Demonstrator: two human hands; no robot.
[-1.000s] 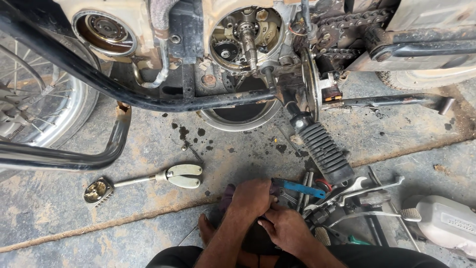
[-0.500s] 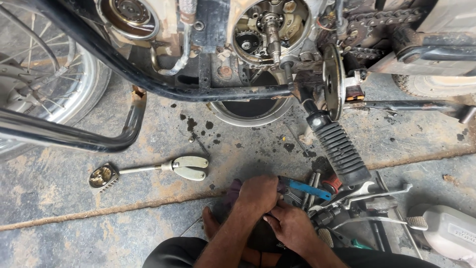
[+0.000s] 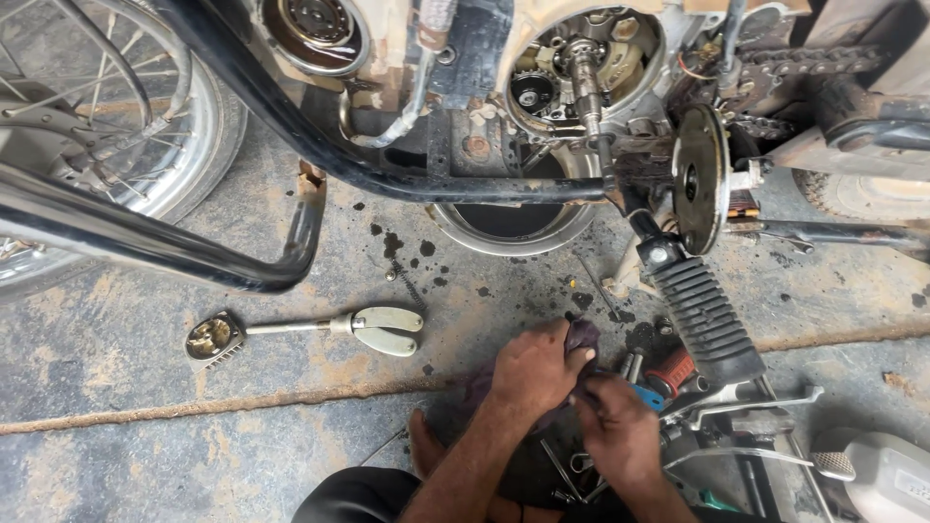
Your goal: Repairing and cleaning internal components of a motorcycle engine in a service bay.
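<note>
- Nearest, a bare foot [image 3: 423, 447] rests on the concrete floor [image 3: 194, 455], just left of the two forearms.
- The right hand [image 3: 620, 431] sits low and right of centre; its fingers [image 3: 591, 392] are curled shut, pinching the near edge of a dark purple rag [image 3: 581, 337].
- The left hand [image 3: 533, 366] lies just left of it, touching it; its fingers are folded down over the rag, gripping it.
- The rag is bunched between both hands, just above the floor, with only its far end showing past the left hand's knuckles.
- Right of the hands lies a heap of tools [image 3: 668, 373], among them one with a red grip and one with a blue grip.
- A chrome lever [image 3: 746, 402] lies at the near right, beside a white cover [image 3: 886, 475].
- Left of the hands, well apart, a wire brush [image 3: 305, 329] with a pale handle lies flat on the floor.
- Farther, a ribbed footpeg [image 3: 705, 320] slants down from the motorcycle.
- An oil pan [image 3: 513, 223] sits under the open engine [image 3: 581, 68], with dark oil spots around it.
- Far left, a spoked wheel [image 3: 107, 107] stands behind black frame tubes [image 3: 291, 145].
</note>
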